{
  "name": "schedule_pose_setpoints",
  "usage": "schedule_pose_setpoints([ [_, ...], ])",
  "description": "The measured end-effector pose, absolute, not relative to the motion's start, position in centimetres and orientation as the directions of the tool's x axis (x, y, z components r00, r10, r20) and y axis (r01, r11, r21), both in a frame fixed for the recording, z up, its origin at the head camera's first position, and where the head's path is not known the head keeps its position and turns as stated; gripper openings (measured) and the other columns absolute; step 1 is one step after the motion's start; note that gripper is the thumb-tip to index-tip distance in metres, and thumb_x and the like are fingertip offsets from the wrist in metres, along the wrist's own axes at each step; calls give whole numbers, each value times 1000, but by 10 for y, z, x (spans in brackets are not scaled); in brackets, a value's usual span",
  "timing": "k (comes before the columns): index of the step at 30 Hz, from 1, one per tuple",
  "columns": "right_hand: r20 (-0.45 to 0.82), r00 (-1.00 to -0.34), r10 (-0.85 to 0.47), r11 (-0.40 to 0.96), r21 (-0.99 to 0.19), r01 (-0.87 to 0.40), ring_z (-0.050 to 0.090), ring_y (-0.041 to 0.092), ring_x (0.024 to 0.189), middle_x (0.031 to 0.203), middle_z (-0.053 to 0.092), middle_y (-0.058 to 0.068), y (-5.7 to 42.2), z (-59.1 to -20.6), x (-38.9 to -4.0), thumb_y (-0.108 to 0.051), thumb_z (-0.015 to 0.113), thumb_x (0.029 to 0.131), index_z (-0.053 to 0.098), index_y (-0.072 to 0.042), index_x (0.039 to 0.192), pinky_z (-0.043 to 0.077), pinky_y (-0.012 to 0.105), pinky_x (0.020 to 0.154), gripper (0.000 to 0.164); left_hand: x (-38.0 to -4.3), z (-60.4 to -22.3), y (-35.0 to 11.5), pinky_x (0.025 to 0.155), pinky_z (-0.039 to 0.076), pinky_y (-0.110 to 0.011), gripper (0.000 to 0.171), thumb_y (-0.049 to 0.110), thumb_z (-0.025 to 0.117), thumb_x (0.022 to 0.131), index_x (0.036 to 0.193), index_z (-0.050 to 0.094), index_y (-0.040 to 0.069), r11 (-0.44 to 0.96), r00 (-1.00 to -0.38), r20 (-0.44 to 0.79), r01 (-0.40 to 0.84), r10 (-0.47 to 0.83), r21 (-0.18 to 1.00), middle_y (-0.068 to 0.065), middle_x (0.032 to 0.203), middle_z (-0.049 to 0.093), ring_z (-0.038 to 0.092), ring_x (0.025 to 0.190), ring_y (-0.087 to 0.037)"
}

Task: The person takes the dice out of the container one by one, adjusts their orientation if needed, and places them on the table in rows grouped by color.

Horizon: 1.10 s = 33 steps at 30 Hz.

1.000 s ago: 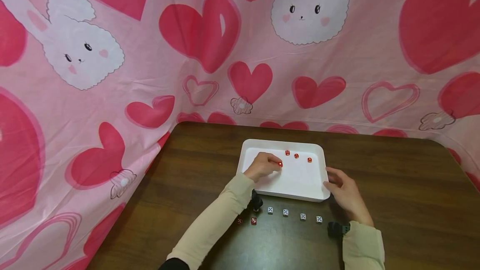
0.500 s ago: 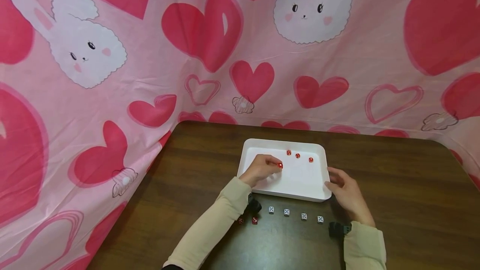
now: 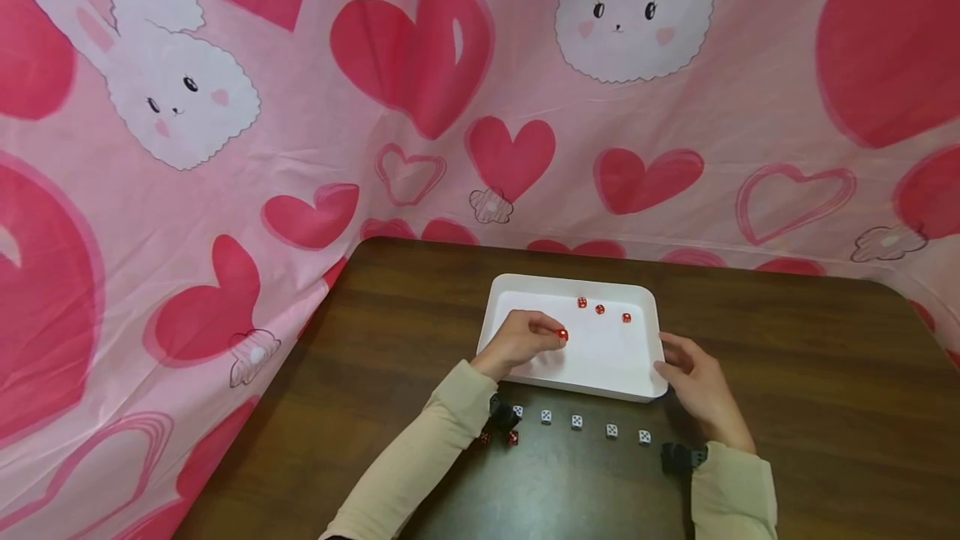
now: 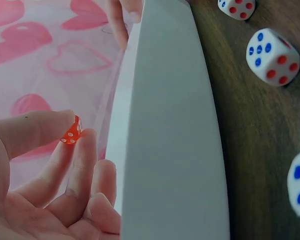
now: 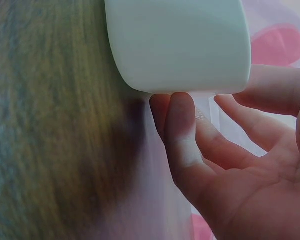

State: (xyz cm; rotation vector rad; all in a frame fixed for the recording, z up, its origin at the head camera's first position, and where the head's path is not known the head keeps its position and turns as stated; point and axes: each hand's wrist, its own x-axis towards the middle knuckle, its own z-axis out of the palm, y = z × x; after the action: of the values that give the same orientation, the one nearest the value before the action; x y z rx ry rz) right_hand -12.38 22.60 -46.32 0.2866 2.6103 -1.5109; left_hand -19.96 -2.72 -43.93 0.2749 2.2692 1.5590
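Observation:
Over the left half of a white tray (image 3: pixel 600 369), my left hand (image 3: pixel 519 340) pinches a red die (image 4: pixel 71 134) between thumb and fingertips. White pips show on the die's face in the left wrist view. Three more red dice lie inside the tray toward its far side: one die (image 3: pixel 582 302), another die (image 3: pixel 600 309) and a third die (image 3: pixel 626 317). My right hand (image 3: pixel 701 386) holds the tray's right end, thumb at the rim and fingers against the outer wall, as the right wrist view shows.
In front of the tray, several white dice (image 3: pixel 577 422) stand in a row on the dark wooden table (image 3: pixel 795 373). Red dice (image 3: pixel 513 437) lie nearer, partly behind the left wrist. A pink curtain (image 3: pixel 420 165) with hearts and rabbits hangs behind.
My left hand has drawn slightly toward the tray's near side, still pinching the red die. The right hand stays at the tray's end. The head view has shifted a little.

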Motion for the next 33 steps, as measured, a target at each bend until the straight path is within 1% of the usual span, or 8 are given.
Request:
schedule_pose_setpoints([
  [4, -193, -975, 109, 487, -845, 222, 45, 37, 109, 127, 44, 27, 226, -463, -124, -25, 51, 91, 33, -8, 137, 43, 46, 85, 53, -197, -436, -29, 57, 43, -21, 16, 14, 71, 74, 89, 69, 7, 384, -918, -170, -21, 359, 923, -4, 79, 68, 57, 65, -7],
  [11, -191, -975, 110, 487, -845, 220, 45, 38, 110, 128, 44, 27, 227, -463, -124, -24, 50, 91, 33, -8, 137, 42, 49, 87, 52, -191, -428, -33, 60, 43, -22, 14, 14, 72, 73, 87, 69, 10, 376, -920, -149, -2, 363, 927, -2, 77, 66, 56, 66, -8],
  [15, -194, -975, 111, 487, -844, 224, 45, 38, 110, 128, 44, 27, 228, -462, -125, -25, 50, 91, 32, -8, 138, 42, 48, 87, 53, -188, -425, -34, 60, 44, -20, 14, 12, 72, 73, 86, 69, 9, 359, -917, -116, 32, 382, 933, 0, 76, 66, 55, 65, -6],
  [20, -196, -974, 112, 485, -845, 226, 46, 37, 109, 127, 45, 27, 228, -462, -124, -25, 51, 90, 33, -8, 137, 43, 46, 85, 53, -183, -420, -34, 58, 44, -19, 13, 12, 71, 73, 86, 69, 8, 354, -915, -95, 54, 393, 934, -1, 74, 65, 55, 64, -6],
  [27, -194, -975, 112, 489, -843, 224, 48, 36, 107, 126, 46, 27, 228, -462, -124, -23, 52, 90, 34, -7, 137, 44, 40, 81, 52, -176, -412, -37, 56, 43, -20, 12, 12, 72, 73, 84, 69, 9, 387, -918, -99, 63, 384, 920, -2, 74, 66, 54, 63, -7],
  [33, -226, -968, 112, 469, -846, 252, 45, 37, 111, 128, 44, 26, 228, -462, -126, -24, 51, 90, 32, -9, 138, 41, 46, 85, 53, -171, -412, -41, 56, 44, -19, 12, 10, 71, 72, 83, 69, 9, 385, -913, -109, 56, 393, 921, -2, 73, 66, 55, 62, -6],
])
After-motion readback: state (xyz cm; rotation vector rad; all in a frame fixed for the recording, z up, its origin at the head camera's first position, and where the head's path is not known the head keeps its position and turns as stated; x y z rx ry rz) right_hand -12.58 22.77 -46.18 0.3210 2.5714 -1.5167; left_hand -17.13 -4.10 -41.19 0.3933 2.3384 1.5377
